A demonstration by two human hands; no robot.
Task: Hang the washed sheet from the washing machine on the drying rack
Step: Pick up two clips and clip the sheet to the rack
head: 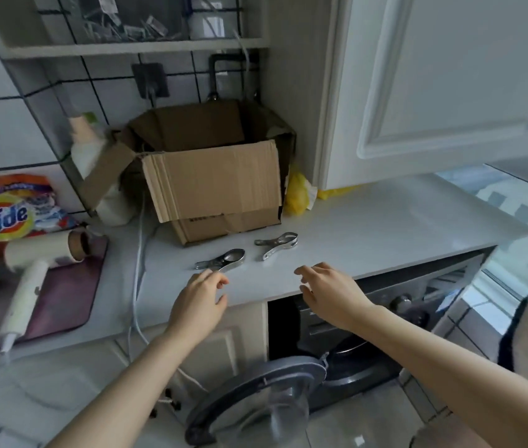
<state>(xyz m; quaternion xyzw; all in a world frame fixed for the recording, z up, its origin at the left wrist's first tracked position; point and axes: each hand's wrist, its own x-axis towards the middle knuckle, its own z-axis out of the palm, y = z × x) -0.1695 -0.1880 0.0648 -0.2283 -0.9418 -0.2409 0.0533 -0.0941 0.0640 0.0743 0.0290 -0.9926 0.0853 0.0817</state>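
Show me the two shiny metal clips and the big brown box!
Left shiny metal clip (223,260): head view, on its middle.
Right shiny metal clip (280,243): head view, on its middle.
Big brown cardboard box (214,179): head view, on its folded front flap.

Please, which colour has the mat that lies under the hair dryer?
The mat is dark purple-maroon, plain without any pattern; the head view, the only one, shows it.

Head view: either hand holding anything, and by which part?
Nothing is held. Left hand is at the handle end of the left metal clip without gripping it; right hand is open, short of the right clip.
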